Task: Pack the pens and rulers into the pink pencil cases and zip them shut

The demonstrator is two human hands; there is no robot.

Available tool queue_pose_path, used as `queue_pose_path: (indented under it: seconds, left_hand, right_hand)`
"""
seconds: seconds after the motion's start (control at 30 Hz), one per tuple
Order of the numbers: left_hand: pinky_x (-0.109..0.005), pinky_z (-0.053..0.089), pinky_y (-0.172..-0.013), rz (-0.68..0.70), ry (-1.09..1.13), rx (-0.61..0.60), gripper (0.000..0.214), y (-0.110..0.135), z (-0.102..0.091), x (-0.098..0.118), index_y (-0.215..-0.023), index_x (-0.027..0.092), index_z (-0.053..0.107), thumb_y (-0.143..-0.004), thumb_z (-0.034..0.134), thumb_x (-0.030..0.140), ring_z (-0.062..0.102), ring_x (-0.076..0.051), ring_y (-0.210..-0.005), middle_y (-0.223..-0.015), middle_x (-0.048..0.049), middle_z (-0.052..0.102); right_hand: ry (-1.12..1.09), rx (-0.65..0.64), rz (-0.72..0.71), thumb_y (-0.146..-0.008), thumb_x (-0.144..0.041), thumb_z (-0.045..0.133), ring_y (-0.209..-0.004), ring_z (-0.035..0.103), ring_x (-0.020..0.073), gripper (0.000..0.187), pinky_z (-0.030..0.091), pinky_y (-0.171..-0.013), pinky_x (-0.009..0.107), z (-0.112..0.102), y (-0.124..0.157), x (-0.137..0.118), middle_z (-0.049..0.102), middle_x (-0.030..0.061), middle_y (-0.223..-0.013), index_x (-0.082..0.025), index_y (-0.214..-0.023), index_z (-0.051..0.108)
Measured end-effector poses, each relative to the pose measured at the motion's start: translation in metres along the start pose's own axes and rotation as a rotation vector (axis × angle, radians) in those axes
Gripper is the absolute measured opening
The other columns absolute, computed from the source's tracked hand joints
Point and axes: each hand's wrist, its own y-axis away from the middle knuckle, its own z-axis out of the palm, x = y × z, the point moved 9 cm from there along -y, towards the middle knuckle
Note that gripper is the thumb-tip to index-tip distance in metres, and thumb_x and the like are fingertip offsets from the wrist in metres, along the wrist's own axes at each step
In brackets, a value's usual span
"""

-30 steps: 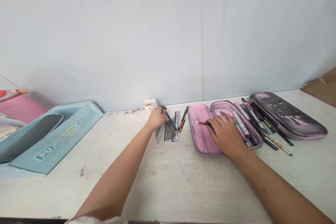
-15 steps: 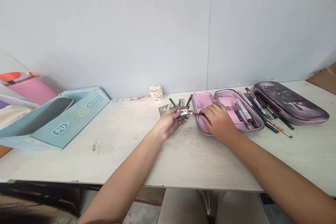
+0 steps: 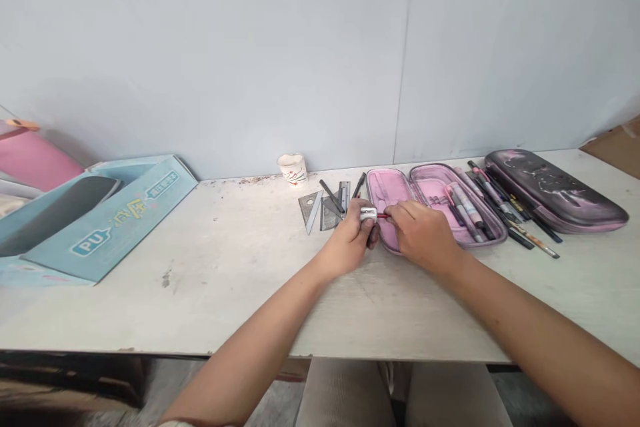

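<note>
My left hand point(image 3: 356, 237) is closed around a small white pencil sharpener point(image 3: 369, 214), its fingertips dark with smudges. From the right, my right hand point(image 3: 420, 230) pinches a red pencil point(image 3: 383, 215), whose tip end is at the sharpener's opening. Both hands are above the table at the left half of an open pink pencil case point(image 3: 387, 188). Inside the case's right half lie several pens point(image 3: 467, 210). Just beyond my left hand are a set square point(image 3: 311, 208), a ruler point(image 3: 345, 193) and dark pens point(image 3: 331, 193).
A paper cup point(image 3: 293, 170) stands by the wall. At the right lies a closed black and pink pencil case point(image 3: 557, 190), with loose pens and a brush point(image 3: 535, 240) beside it. A light blue box point(image 3: 113, 227) sits at the left. A cardboard box point(image 3: 617, 147) is at the far right.
The pencil's tip, visible before just outside the sharpener, is now in its opening. My left hand has moved right, closer to my right hand. The view has shifted slightly.
</note>
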Motion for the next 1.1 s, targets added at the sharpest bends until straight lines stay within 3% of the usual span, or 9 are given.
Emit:
queue_pose_path:
  seconds: [0.13,0.3,0.37,0.47,0.57,0.67,0.83,0.93,1.1]
  left_hand:
    - [-0.023,0.035,-0.059,0.016,0.000,-0.033,0.012,0.004,0.000,0.004,-0.094,0.022,0.037,-0.088,0.040,0.032,0.042,-0.009,-0.058,-0.063,0.0050,0.044]
    - [-0.025,0.036,-0.062,0.092,-0.137,-0.090,0.013,0.008,0.003,0.014,-0.100,0.021,0.037,-0.088,0.038,0.025,0.043,-0.010,-0.059,-0.063,0.0043,0.046]
    - [-0.025,0.036,-0.064,0.111,-0.180,-0.089,0.015,0.007,0.004,0.017,-0.102,0.021,0.039,-0.087,0.039,0.024,0.044,-0.011,-0.061,-0.065,0.0036,0.047]
    - [-0.024,0.035,-0.062,0.089,-0.138,-0.040,0.016,-0.001,0.000,0.017,-0.102,0.020,0.042,-0.087,0.041,0.027,0.043,-0.010,-0.061,-0.067,0.0031,0.046]
    - [-0.023,0.035,-0.057,0.004,0.082,-0.021,0.018,-0.012,0.002,0.014,-0.099,0.020,0.043,-0.086,0.045,0.032,0.042,-0.009,-0.057,-0.066,0.0039,0.044]
    - [-0.021,0.033,-0.054,-0.084,0.338,-0.006,0.015,-0.021,0.008,0.010,-0.094,0.020,0.043,-0.085,0.048,0.031,0.041,-0.007,-0.055,-0.066,0.0043,0.042]
    - [-0.019,0.030,-0.053,-0.047,0.364,-0.004,0.010,-0.025,0.020,0.011,-0.090,0.020,0.038,-0.086,0.045,0.025,0.035,-0.005,-0.053,-0.064,0.0061,0.036]
    - [-0.020,0.031,-0.055,-0.010,0.281,-0.038,0.010,-0.023,0.023,0.008,-0.090,0.021,0.035,-0.087,0.044,0.025,0.035,-0.006,-0.055,-0.065,0.0062,0.035]
    - [-0.022,0.032,-0.059,0.110,0.020,-0.057,0.007,-0.016,0.015,0.009,-0.091,0.020,0.037,-0.087,0.042,0.022,0.035,-0.008,-0.059,-0.068,0.0048,0.038]
  right_hand:
    - [-0.184,-0.112,0.126,-0.083,-0.020,0.035,-0.058,0.044,0.0142,0.021,0.022,-0.053,0.028,0.003,-0.004,0.003,0.054,0.0031,-0.061,-0.017,-0.070,0.051]
    - [-0.967,-0.469,0.403,-0.088,-0.045,0.029,-0.045,0.029,0.0090,0.037,0.023,-0.047,0.023,0.033,0.002,0.007,0.032,-0.0059,-0.049,-0.020,-0.061,0.038]
    - [-1.100,-0.534,0.484,-0.087,-0.048,0.028,-0.043,0.023,0.0085,0.038,0.021,-0.045,0.023,0.039,0.006,0.008,0.026,-0.0075,-0.048,-0.021,-0.063,0.039]
    - [-0.865,-0.366,0.412,-0.089,-0.043,0.028,-0.049,0.035,0.0100,0.037,0.025,-0.050,0.024,0.027,-0.001,0.018,0.039,-0.0040,-0.053,-0.019,-0.067,0.044]
    - [-0.329,-0.132,0.211,-0.091,-0.033,0.029,-0.063,0.047,0.0145,0.033,0.026,-0.055,0.027,0.001,-0.009,0.020,0.055,0.0036,-0.067,-0.017,-0.075,0.052]
    - [0.073,-0.016,0.038,-0.090,-0.022,0.031,-0.073,0.050,0.0183,0.028,0.022,-0.055,0.029,-0.014,-0.010,0.011,0.059,0.0087,-0.078,-0.015,-0.087,0.058]
    - [0.177,-0.015,-0.007,-0.084,-0.014,0.034,-0.066,0.049,0.0176,0.024,0.020,-0.054,0.030,-0.018,-0.006,0.008,0.057,0.0079,-0.069,-0.015,-0.077,0.057]
    - [-0.051,-0.110,0.102,-0.085,-0.021,0.034,-0.059,0.046,0.0153,0.023,0.021,-0.054,0.029,-0.009,-0.005,0.017,0.055,0.0055,-0.063,-0.016,-0.074,0.053]
    - [-0.895,-0.475,0.443,-0.085,-0.041,0.032,-0.044,0.027,0.0091,0.032,0.022,-0.047,0.024,0.031,-0.001,0.028,0.031,-0.0051,-0.049,-0.021,-0.060,0.035]
